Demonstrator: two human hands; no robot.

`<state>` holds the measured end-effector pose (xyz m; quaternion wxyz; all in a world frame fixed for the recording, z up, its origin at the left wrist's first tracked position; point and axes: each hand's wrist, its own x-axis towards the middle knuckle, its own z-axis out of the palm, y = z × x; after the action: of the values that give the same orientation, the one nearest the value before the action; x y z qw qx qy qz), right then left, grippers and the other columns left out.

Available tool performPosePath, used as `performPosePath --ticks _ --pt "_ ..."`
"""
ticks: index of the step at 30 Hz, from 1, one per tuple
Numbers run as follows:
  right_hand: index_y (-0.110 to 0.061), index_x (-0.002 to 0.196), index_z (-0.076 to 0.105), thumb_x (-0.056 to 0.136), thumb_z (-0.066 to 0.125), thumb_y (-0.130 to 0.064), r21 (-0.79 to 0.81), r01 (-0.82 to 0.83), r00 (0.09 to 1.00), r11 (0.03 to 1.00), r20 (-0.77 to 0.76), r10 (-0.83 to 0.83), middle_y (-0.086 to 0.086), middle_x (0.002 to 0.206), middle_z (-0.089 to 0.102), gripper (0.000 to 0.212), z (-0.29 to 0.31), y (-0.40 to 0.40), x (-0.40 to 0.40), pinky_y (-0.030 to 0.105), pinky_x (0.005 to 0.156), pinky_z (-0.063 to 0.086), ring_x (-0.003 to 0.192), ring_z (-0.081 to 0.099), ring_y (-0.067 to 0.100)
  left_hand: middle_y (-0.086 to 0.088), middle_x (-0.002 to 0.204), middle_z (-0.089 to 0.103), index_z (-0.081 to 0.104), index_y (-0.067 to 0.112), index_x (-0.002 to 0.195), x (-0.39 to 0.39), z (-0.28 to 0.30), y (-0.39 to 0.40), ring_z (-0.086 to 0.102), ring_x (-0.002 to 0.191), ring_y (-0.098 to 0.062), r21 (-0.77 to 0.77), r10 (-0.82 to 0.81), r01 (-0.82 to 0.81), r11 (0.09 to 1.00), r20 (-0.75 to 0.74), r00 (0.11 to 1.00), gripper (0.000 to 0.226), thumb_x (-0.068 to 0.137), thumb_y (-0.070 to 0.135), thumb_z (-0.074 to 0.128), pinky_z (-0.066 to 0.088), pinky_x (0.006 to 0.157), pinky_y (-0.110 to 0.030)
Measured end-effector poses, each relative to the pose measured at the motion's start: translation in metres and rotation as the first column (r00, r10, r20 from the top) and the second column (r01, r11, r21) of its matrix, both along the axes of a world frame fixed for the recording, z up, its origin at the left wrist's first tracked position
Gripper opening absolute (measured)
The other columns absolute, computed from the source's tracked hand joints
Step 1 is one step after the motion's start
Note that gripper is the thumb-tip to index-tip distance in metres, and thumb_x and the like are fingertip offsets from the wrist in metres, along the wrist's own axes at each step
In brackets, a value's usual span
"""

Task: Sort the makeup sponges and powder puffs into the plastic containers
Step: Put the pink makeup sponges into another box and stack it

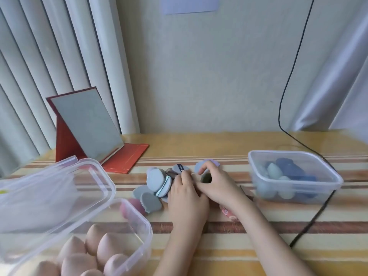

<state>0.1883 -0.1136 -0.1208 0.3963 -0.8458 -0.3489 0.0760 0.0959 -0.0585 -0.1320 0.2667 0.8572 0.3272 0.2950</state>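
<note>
A pile of grey-blue powder puffs (157, 181) lies mid-table. My left hand (186, 198) rests flat on the pile's right side, fingertips at a puff with a dark strap (179, 168); what it grips is hidden. Touching it, my right hand (218, 186) curls around a dark green sponge (206, 178), with a lilac puff (209, 162) just behind its fingers. A clear container (336, 179) at the right holds blue and pale green sponges. The near-left container (148, 228) holds several beige sponges. A dark pink sponge (132, 208) lies beside it.
A clear lid or tub (59, 192) leans over the near-left container. A red folding mirror (85, 126) stands at the back left. A black cable (310, 226) runs down the wall and across the table's right side. A small pink item (229, 213) lies under my right wrist.
</note>
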Motion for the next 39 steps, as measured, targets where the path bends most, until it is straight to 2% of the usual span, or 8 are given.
performPosePath --ticks 7,12,15,19,24,30,33,39 --pt "-0.030 0.087 0.059 0.076 0.071 -0.022 0.437 0.122 0.958 0.891 -0.285 0.009 -0.005 0.088 0.062 0.018 0.002 -0.004 0.011 0.021 0.062 0.046 0.077 0.060 0.011 0.001 0.125 0.047 0.056 0.023 0.109 0.004 -0.003 0.000 0.040 0.122 -0.022 0.024 0.017 -0.013 1.000 -0.188 0.982 0.031 0.082 0.037 0.051 0.030 0.100 -0.032" --pt "-0.021 0.076 0.066 0.085 0.066 -0.026 0.466 0.138 0.922 0.874 -0.383 0.059 -0.009 0.069 0.065 0.010 0.003 -0.003 0.017 0.014 0.058 0.044 0.061 0.060 0.001 -0.001 0.141 0.042 0.037 0.017 0.142 0.004 -0.002 0.001 0.030 0.137 -0.022 0.086 -0.175 0.170 0.982 0.051 0.983 0.070 0.079 0.030 0.063 0.026 0.112 -0.036" --pt "-0.024 0.066 0.072 0.092 0.059 -0.030 0.455 0.082 0.930 0.887 -0.356 0.096 -0.014 0.065 0.069 0.030 0.003 -0.001 0.015 0.010 0.057 0.045 0.063 0.062 -0.003 0.001 0.116 0.057 0.053 0.017 0.119 0.003 0.000 0.000 0.049 0.114 -0.025 0.117 -0.202 0.184 0.976 0.175 0.963 0.038 0.082 0.018 0.063 0.042 0.090 -0.035" --pt "-0.016 0.071 0.068 0.100 0.044 -0.021 0.561 0.271 0.949 0.782 -0.291 -0.120 -0.002 0.073 0.069 0.038 0.006 0.000 0.015 0.029 0.067 0.052 0.071 0.064 0.012 -0.003 0.110 0.052 0.051 0.008 0.104 0.002 0.000 -0.001 0.048 0.093 -0.021 -0.061 -0.033 0.055 0.997 0.318 0.948 0.027 0.088 0.027 0.061 0.031 0.070 -0.026" --pt "-0.009 0.113 0.060 0.091 0.036 0.007 0.409 0.289 0.948 0.865 0.003 -0.319 0.006 0.113 0.065 0.037 0.002 -0.003 0.025 0.020 0.084 0.039 0.106 0.058 0.017 -0.005 0.093 0.052 0.051 0.011 0.084 -0.003 0.003 0.000 0.046 0.074 -0.003 -0.358 0.211 -0.055 0.932 0.414 0.885 0.026 0.089 0.036 0.055 0.028 0.063 -0.020" --pt "-0.020 0.142 0.043 0.097 0.032 -0.003 -0.051 0.071 0.996 0.996 0.065 -0.068 0.004 0.144 0.048 0.049 0.013 0.015 0.045 0.023 0.084 0.042 0.116 0.052 0.022 -0.004 0.079 0.059 0.049 0.018 0.079 -0.005 0.006 0.005 0.052 0.066 -0.015 -0.559 0.383 -0.016 0.829 0.548 0.743 0.023 0.091 0.038 0.052 0.040 0.059 -0.025" --pt "-0.022 0.140 0.046 0.099 0.035 -0.009 -0.157 0.012 1.000 0.988 0.026 -0.008 0.004 0.143 0.048 0.045 0.001 0.016 0.045 0.031 0.094 0.041 0.124 0.047 0.022 -0.002 0.077 0.062 0.052 0.020 0.084 -0.005 0.006 0.007 0.056 0.062 -0.011 -0.551 0.389 0.008 0.835 0.600 0.699 0.019 0.092 0.037 0.052 0.044 0.057 -0.022" --pt "-0.028 0.105 0.067 0.094 0.042 -0.018 -0.057 0.030 0.999 0.998 0.026 -0.028 -0.002 0.119 0.056 0.029 0.000 0.013 0.050 0.033 0.076 0.048 0.096 0.055 0.015 0.003 0.082 0.062 0.049 0.014 0.107 -0.005 0.010 0.009 0.059 0.065 -0.001 -0.546 0.452 -0.025 0.838 0.667 0.592 0.020 0.095 0.031 0.050 0.048 0.058 -0.015"
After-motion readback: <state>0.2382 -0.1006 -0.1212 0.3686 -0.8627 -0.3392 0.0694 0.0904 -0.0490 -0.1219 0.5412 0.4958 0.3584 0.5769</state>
